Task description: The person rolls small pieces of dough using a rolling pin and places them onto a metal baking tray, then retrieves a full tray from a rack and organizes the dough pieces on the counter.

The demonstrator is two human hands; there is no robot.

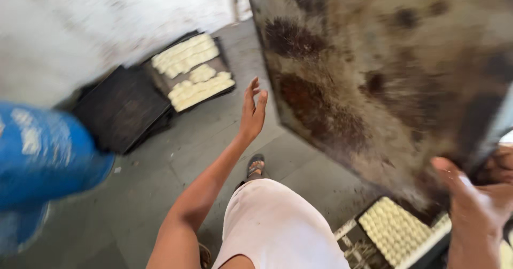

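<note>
A large, stained metal baking tray [385,71] fills the upper right, tilted up on edge. My right hand [473,197] grips its lower right edge. My left hand [253,110] is stretched forward, open, fingers apart, close to the tray's left edge but not touching it. Below me I see my pale skirt [275,226] and one sandalled foot [255,167] on the grey floor.
Trays of pale dough pieces [192,71] lie on the floor by the white wall, next to a stack of dark empty trays [122,108]. Another tray of dough [394,230] sits at lower right on a rack. A blue barrel [45,151] stands at left.
</note>
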